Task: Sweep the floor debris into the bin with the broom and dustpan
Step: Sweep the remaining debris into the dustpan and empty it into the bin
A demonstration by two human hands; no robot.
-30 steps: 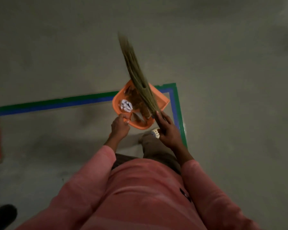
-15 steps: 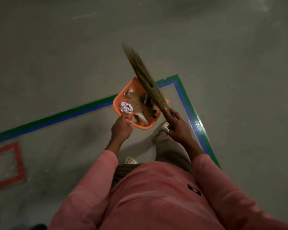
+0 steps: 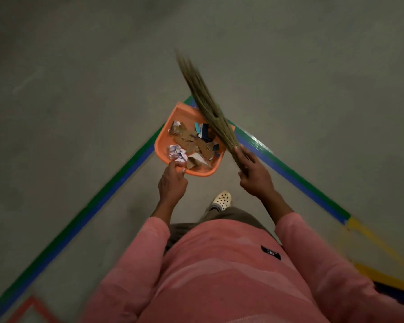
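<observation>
My left hand grips the near edge of an orange dustpan, held level above the floor. In the pan lie debris: a crumpled white paper ball, brown cardboard scraps and dark and blue bits. My right hand grips the bound end of a grass broom. Its bristles point up and away, crossing over the pan's right side. No bin is in view.
Green and blue floor tape forms a corner under the dustpan, running to the lower left and lower right. Yellow tape continues at right, a red taped square lies at lower left. My foot in a cream perforated clog is on the grey concrete floor.
The view has turned, so the tape corner now points away from me. Both hands keep their hold; the dustpan and broom stay in front of me, with the debris spread out more in the pan.
</observation>
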